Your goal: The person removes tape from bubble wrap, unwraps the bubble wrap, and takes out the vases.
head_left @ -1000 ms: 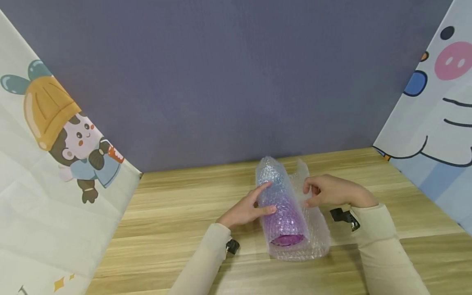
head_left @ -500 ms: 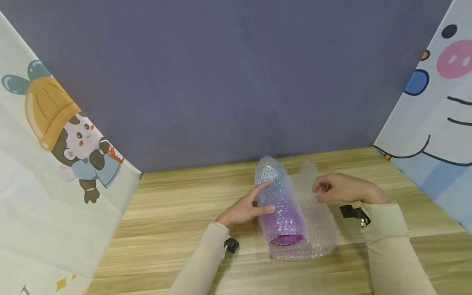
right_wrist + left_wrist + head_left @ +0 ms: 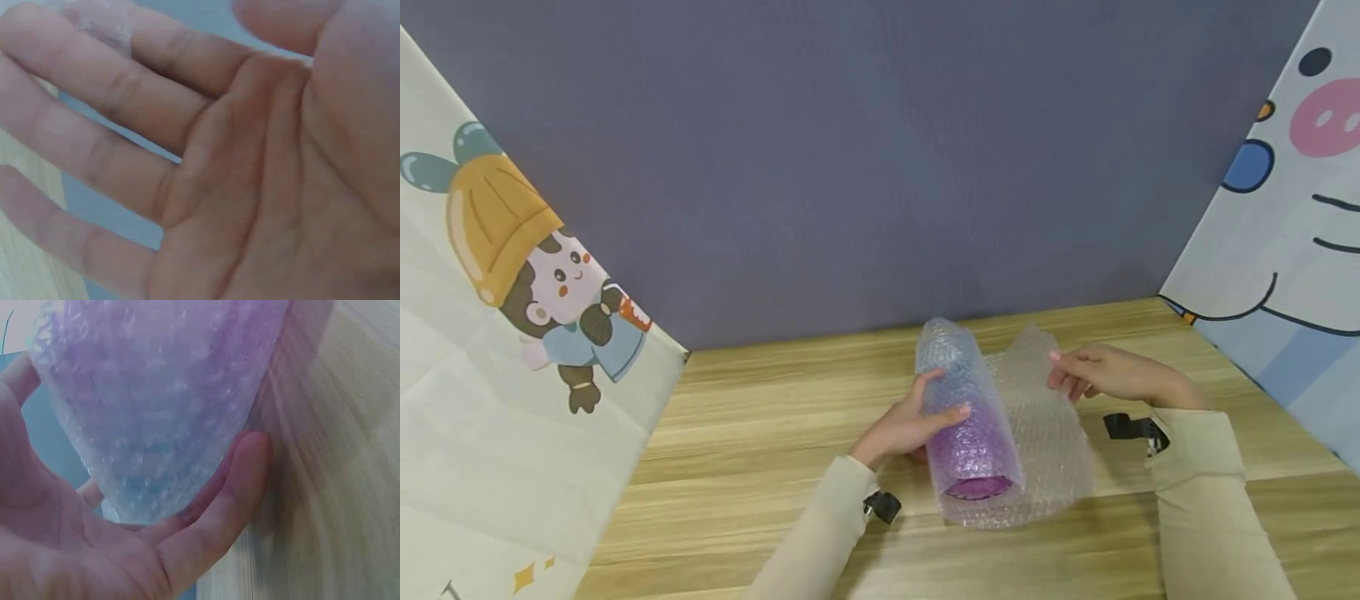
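Observation:
A purple-to-blue cylinder (image 3: 970,425), shaped like a bottle, lies wrapped in clear bubble wrap (image 3: 1045,442), its purple end toward me. My left hand (image 3: 906,429) grips the roll from the left, thumb on top and fingers around its side. In the left wrist view, the fingers and thumb of my left hand (image 3: 137,544) cradle the wrapped surface (image 3: 156,419). On the right, my right hand (image 3: 1093,373) holds the upper right edge of the unrolled sheet. A scrap of the wrap (image 3: 112,25) shows at its index finger in the right wrist view; the other fingers are spread.
The wood-grain table (image 3: 760,425) carries the roll. A dark grey-blue panel (image 3: 880,167) stands along its back edge. White cartoon-printed sheets, a left one (image 3: 467,400) and a right one (image 3: 1285,275), flank the table.
My right hand has drawn to the right and turned, and more of the bubble wrap lies spread out on that side. My left hand stays on the roll, its thumb slightly shifted.

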A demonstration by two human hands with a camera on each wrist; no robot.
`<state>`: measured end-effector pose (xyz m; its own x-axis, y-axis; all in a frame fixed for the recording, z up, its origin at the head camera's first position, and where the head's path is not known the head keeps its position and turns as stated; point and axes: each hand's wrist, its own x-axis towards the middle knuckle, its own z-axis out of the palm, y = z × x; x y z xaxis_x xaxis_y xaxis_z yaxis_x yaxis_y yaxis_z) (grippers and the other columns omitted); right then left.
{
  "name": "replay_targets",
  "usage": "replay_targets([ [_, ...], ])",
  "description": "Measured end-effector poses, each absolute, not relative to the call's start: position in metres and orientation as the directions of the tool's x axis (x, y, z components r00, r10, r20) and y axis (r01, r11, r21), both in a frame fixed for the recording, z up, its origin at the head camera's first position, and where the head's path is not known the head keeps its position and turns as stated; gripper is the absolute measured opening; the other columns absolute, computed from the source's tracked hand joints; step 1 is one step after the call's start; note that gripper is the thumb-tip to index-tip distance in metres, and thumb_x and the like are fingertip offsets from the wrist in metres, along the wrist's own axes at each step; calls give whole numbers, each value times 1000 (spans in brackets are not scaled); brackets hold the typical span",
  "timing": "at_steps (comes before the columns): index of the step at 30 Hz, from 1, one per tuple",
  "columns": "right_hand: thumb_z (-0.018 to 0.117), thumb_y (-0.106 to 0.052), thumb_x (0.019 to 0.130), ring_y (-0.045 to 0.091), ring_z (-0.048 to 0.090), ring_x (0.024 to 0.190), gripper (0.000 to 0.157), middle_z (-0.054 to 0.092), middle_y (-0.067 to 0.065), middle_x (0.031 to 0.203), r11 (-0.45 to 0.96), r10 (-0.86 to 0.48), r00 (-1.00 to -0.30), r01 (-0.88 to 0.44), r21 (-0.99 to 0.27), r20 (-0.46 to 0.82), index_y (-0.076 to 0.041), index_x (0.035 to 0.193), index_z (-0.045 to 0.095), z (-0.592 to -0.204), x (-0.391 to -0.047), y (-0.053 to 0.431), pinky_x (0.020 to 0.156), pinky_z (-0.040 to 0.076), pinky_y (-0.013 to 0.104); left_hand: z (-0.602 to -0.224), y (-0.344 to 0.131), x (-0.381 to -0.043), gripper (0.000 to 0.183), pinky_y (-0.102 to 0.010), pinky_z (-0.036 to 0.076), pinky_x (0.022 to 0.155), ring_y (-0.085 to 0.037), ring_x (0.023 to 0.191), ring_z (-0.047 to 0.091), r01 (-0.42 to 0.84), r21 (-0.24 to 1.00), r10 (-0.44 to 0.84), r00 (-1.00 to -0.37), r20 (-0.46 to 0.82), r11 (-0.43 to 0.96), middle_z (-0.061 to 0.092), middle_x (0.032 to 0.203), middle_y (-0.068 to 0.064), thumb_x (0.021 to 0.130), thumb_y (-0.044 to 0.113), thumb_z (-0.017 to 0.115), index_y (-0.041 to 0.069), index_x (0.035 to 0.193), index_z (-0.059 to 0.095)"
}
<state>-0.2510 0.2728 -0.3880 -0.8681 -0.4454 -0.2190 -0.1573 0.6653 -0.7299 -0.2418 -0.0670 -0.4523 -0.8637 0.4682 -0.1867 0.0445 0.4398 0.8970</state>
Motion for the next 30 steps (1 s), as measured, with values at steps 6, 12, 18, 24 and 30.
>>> replay_targets([
  [6, 40, -21, 111, 16, 71, 88, 38, 72, 8, 102, 654, -460, -849, -128, -746, -258, 1, 110, 71, -395, -251, 282, 80, 55, 34, -454, -66, -238, 87, -66, 45, 110, -50, 143, 42, 40, 911, 416, -897, -149, 411, 32, 161, -32, 86, 65, 71, 38, 156, 27],
  [12, 45, -15, 109, 13, 68, 84, 33, 73, 8, 99, 641, -480, -834, -123, -758, -271, 2, 107, 73, -403, -251, 290, 77, 55, 34, -454, -67, -236, 89, -68, 36, 116, -50, 146, 38, 17, 926, 402, -904, -148, 378, 33, 160, -34, 84, 61, 75, 35, 155, 28],
  [18, 45, -12, 108, 9, 67, 81, 32, 74, 5, 95, 598, -480, -830, -72, -798, -285, 7, 109, 71, -412, -252, 297, 73, 56, 31, -458, -64, -235, 89, -65, 36, 118, -47, 146, 39, -1, 941, 377, -916, -137, 338, 33, 160, -32, 83, 57, 79, 35, 153, 29],
  [24, 46, -12, 105, 9, 68, 83, 31, 74, 5, 98, 616, -424, -860, -44, -787, -284, 7, 109, 71, -417, -251, 303, 74, 56, 30, -463, -58, -233, 89, -62, 41, 116, -45, 142, 45, -13, 952, 339, -933, -122, 307, 38, 156, -32, 82, 54, 81, 34, 152, 31],
  [30, 45, -15, 106, 11, 69, 87, 33, 76, 10, 106, 635, -377, -882, -24, -772, -283, 5, 113, 71, -417, -248, 313, 80, 57, 33, -467, -55, -231, 90, -62, 36, 119, -46, 142, 44, -7, 962, 334, -937, -102, 275, 35, 158, -33, 84, 51, 80, 32, 155, 28],
])
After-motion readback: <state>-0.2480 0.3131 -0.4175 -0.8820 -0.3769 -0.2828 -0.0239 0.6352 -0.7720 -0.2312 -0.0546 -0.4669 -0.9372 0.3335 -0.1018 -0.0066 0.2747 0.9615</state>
